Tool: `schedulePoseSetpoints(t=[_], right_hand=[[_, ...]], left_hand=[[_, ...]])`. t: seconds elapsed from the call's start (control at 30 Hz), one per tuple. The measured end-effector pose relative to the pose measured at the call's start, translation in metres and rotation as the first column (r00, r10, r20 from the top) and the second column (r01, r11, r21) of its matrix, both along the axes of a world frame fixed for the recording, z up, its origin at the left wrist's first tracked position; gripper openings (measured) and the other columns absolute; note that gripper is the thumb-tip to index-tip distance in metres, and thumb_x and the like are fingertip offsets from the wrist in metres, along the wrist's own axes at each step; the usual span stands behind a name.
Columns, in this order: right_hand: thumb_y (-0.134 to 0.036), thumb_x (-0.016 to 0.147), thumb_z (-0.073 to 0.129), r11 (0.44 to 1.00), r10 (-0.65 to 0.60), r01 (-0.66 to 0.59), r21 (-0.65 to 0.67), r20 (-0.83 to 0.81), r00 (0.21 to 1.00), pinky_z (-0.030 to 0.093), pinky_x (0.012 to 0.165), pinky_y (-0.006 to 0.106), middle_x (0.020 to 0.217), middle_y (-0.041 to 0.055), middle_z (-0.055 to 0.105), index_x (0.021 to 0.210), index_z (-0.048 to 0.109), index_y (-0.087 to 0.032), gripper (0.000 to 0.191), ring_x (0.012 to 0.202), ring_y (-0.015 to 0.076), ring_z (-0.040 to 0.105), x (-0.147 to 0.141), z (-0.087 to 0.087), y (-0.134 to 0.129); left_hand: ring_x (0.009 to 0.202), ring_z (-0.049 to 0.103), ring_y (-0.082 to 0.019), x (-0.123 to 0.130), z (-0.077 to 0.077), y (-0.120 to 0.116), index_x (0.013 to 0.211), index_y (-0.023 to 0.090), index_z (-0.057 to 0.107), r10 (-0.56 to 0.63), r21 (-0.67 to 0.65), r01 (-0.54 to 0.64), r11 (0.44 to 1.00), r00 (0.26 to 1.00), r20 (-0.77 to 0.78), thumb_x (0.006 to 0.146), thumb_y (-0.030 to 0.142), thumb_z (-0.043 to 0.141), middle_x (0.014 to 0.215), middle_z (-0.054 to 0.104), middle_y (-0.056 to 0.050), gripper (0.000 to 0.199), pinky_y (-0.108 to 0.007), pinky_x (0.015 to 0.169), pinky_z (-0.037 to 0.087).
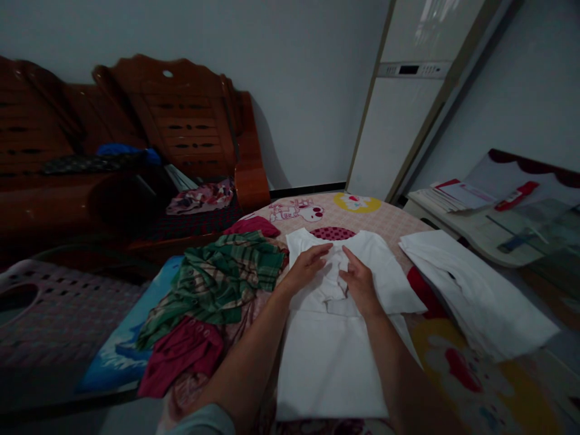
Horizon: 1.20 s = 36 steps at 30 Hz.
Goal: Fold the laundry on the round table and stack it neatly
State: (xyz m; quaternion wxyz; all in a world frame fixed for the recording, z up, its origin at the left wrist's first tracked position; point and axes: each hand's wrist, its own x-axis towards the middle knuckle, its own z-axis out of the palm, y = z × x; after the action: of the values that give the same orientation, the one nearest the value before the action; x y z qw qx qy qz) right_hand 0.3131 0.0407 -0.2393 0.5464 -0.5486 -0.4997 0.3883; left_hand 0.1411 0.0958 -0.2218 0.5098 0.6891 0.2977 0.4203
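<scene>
Forearms (254, 350) over patterned tablecloth (396, 219); hands (310, 263) (362, 285), fingers apart, perhaps touching white shirt (387, 281); bench (181, 116) behind.

As the worker faces it, the pink-checked tabletop (393, 219) carries a white shirt (328, 344) at centre, folded white clothing (475, 293) at three o'clock, a crumpled green plaid garment (217, 275) at nine, and a magenta garment (185, 350) nearer eight.

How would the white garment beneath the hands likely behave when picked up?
The white garment would probably hang floppy, as its cloth bunches into creases near the fingers. It may feel light for its spread, since it looks like thin fabric. It seems unlikely to roll, lying broad and mostly flat on the table.
</scene>
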Motion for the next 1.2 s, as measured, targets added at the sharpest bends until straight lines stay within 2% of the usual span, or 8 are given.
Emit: schedulePoseSetpoints(t=[0.1, 0.2, 0.3, 0.53, 0.77, 0.93, 1.1, 1.2], right_hand=[[-0.027, 0.07, 0.059, 0.999, -0.04, 0.039, -0.003, -0.055, 0.998, 0.022, 0.048, 0.021, 0.058, -0.0098, 0.023, 0.137, 0.056, -0.015, 0.068, 0.052, 0.0089, 0.024, 0.002, 0.0, 0.0], [-0.032, 0.069, 0.061, 0.998, -0.041, 0.042, -0.043, 0.013, 0.999, 0.023, 0.047, 0.022, 0.054, -0.0095, 0.027, 0.127, 0.064, -0.012, 0.061, 0.051, 0.0091, 0.025, 0.002, 0.0, 0.001], [-0.035, 0.066, 0.066, 0.996, 0.022, -0.007, -0.087, 0.176, 0.984, 0.029, 0.047, 0.023, 0.053, -0.0062, 0.041, 0.116, 0.071, -0.014, 0.055, 0.051, 0.011, 0.033, 0.002, -0.001, 0.001], [-0.03, 0.068, 0.064, 0.999, -0.039, 0.037, 0.011, 0.302, 0.952, 0.042, 0.054, 0.026, 0.071, -0.0003, 0.06, 0.128, 0.065, -0.016, 0.061, 0.055, 0.0133, 0.047, 0.004, -0.003, 0.0], [-0.025, 0.061, 0.064, 0.996, -0.051, 0.075, -0.054, 0.351, 0.935, 0.048, 0.064, 0.029, 0.084, 0.0038, 0.07, 0.119, 0.07, -0.014, 0.059, 0.066, 0.018, 0.057, 0.004, -0.013, 0.002], [-0.024, 0.064, 0.061, 0.994, -0.062, 0.092, -0.056, 0.402, 0.913, 0.048, 0.062, 0.029, 0.072, -0.0001, 0.066, 0.124, 0.067, -0.012, 0.061, 0.058, 0.0153, 0.052, 0.003, -0.007, 0.0], [-0.016, 0.067, 0.057, 0.99, -0.132, 0.136, 0.038, 0.588, 0.798, 0.052, 0.076, 0.031, 0.088, 0.0067, 0.068, 0.123, 0.067, -0.014, 0.057, 0.074, 0.0198, 0.061, -0.001, -0.001, -0.003], [-0.011, 0.07, 0.055, 0.971, -0.239, 0.176, 0.162, 0.674, 0.699, 0.05, 0.089, 0.034, 0.109, 0.0122, 0.067, 0.118, 0.067, -0.016, 0.05, 0.097, 0.0235, 0.062, -0.004, 0.001, -0.006]], left_hand=[[0.105, 0.065, -0.021, -0.011, -0.002, 0.009, 0.112, 0.015, 0.069, 0.212, 0.082, -0.2, 0.976, 0.963, -0.165, 0.085, 0.018, 0.056, 0.115, 0.07, -0.011, 0.031, -0.033, 0.095, 0.05], [0.097, 0.066, -0.02, -0.029, -0.001, 0.017, 0.101, 0.017, 0.072, 0.493, 0.232, -0.436, 0.87, 0.788, -0.368, 0.082, 0.009, 0.051, 0.104, 0.072, -0.008, 0.029, -0.033, 0.093, 0.05], [0.102, 0.065, -0.021, -0.042, -0.001, 0.02, 0.097, 0.019, 0.073, 0.6, 0.355, -0.483, 0.8, 0.639, -0.482, 0.08, 0.005, 0.049, 0.104, 0.072, -0.006, 0.032, -0.034, 0.098, 0.048], [0.112, 0.061, -0.022, -0.043, -0.009, 0.021, 0.108, 0.018, 0.071, 0.596, 0.426, -0.417, 0.803, 0.554, -0.581, 0.083, 0.01, 0.05, 0.115, 0.069, -0.009, 0.033, -0.034, 0.103, 0.044], [0.125, 0.049, -0.028, -0.042, -0.018, 0.026, 0.13, 0.022, 0.061, 0.549, 0.48, -0.268, 0.836, 0.399, -0.734, 0.09, 0.02, 0.048, 0.135, 0.058, -0.011, 0.043, -0.041, 0.108, 0.036], [0.13, 0.043, -0.029, -0.038, -0.014, 0.024, 0.14, 0.02, 0.05, 0.537, 0.455, -0.29, 0.842, 0.371, -0.757, 0.09, 0.021, 0.047, 0.145, 0.051, -0.009, 0.05, -0.041, 0.109, 0.036], [0.14, 0.032, -0.035, -0.032, -0.012, 0.02, 0.144, 0.018, 0.043, 0.537, 0.47, -0.262, 0.843, 0.389, -0.748, 0.088, 0.025, 0.053, 0.155, 0.035, -0.013, 0.058, -0.049, 0.11, 0.035], [0.141, 0.032, -0.037, -0.031, -0.019, 0.021, 0.139, 0.016, 0.049, 0.614, 0.52, -0.327, 0.789, 0.4, -0.68, 0.085, 0.024, 0.057, 0.153, 0.038, -0.017, 0.055, -0.053, 0.111, 0.036]])
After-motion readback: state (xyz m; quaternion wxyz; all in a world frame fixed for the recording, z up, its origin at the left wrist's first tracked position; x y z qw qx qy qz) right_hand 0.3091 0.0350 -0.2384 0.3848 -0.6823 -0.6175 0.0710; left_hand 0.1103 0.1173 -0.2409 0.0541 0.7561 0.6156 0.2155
